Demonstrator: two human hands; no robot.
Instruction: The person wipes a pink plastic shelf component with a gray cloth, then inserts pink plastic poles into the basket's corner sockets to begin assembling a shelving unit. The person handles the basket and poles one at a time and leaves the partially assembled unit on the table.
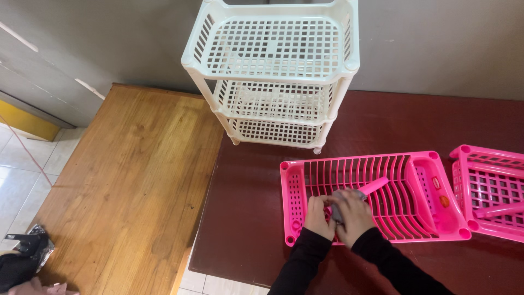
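Note:
A pink slotted plastic tray (426,229) lies on the dark red table. Both my hands work over its left part. My left hand (318,216) rests on the tray's ribs with its fingers curled against a grey cloth (343,198). My right hand (355,217) grips that cloth and a pink plastic rod (376,186) that pokes up and to the right from it. Black sleeves cover both forearms.
A white three-tier lattice rack (273,76) stands at the back, where the two tables meet. A second pink lattice tray (486,188) with a pink rod (499,210) in it sits at the right edge. A light wooden table (131,186) lies to the left, dark cloth (24,257) at its corner.

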